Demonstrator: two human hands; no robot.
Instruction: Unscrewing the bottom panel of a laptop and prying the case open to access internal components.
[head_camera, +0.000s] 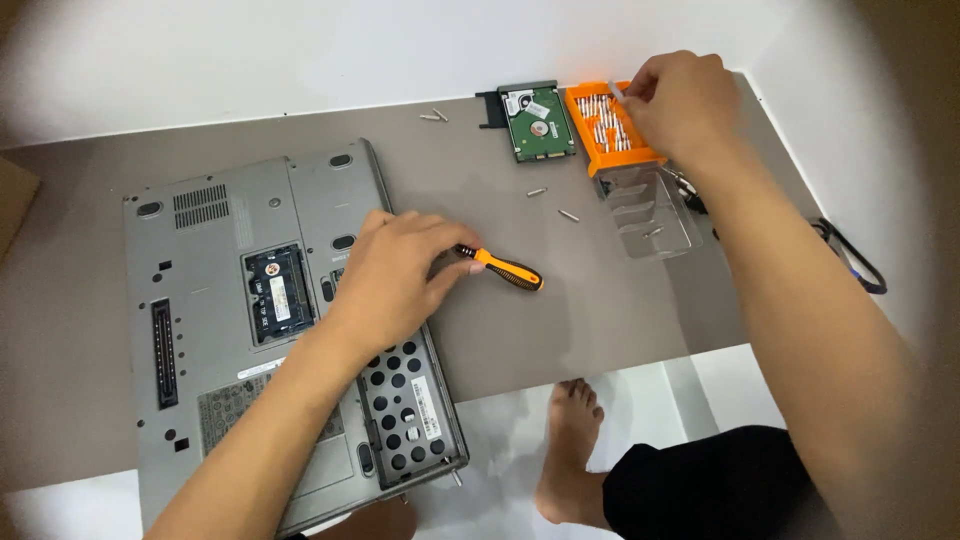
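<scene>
A grey laptop (220, 300) lies bottom-up on the grey-brown table (620, 310), with a perforated metal bay cover (410, 410) at its near right corner. My left hand (395, 275) rests over the laptop's right edge and holds an orange-and-black screwdriver (505, 270) by its front end, the handle pointing right. My right hand (680, 100) reaches to the far right, its fingertips pinching a small bit at an orange bit holder (603, 130). Whether the bit is lifted free is unclear.
A bare hard drive (538, 122) with a green circuit board lies left of the bit holder. A clear plastic lid (650, 212) sits in front of the holder. Loose screws (566, 214) are scattered nearby. A black strap (850, 258) hangs at the table's right edge. My bare foot (570, 450) stands below.
</scene>
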